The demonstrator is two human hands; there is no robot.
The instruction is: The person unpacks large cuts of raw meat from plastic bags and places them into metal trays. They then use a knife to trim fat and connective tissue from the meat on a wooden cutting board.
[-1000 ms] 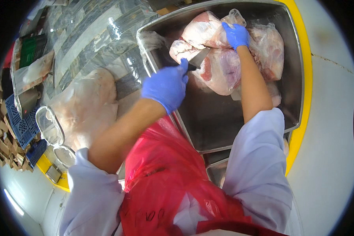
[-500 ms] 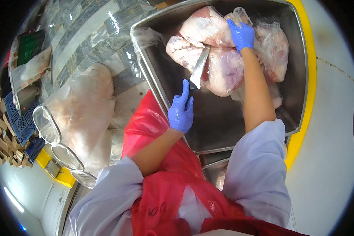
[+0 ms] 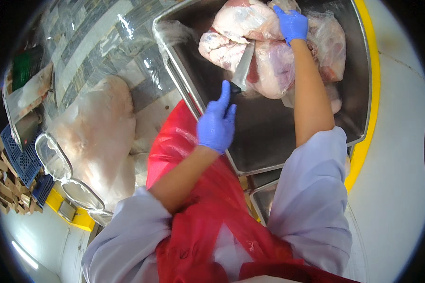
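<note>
Tiled floor [image 3: 92,45] flanks a steel tub [image 3: 264,146]: left hand [image 3: 216,123] grips a knife [image 3: 243,68], right hand [image 3: 293,25] clasps meat [image 3: 246,21] inside.

tiled grey floor [image 3: 87,35] | right: white wall [image 3: 396,141], yellow band [image 3: 374,94] | lower left: lit tube [image 3: 25,254] | far left: perhaps cardboard [image 3: 9,186]

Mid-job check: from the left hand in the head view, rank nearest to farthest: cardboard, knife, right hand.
1. Knife: its black handle is at the left hand.
2. Right hand: ahead and to the right, on the meat.
3. Cardboard: far left, beyond the tray.
</note>
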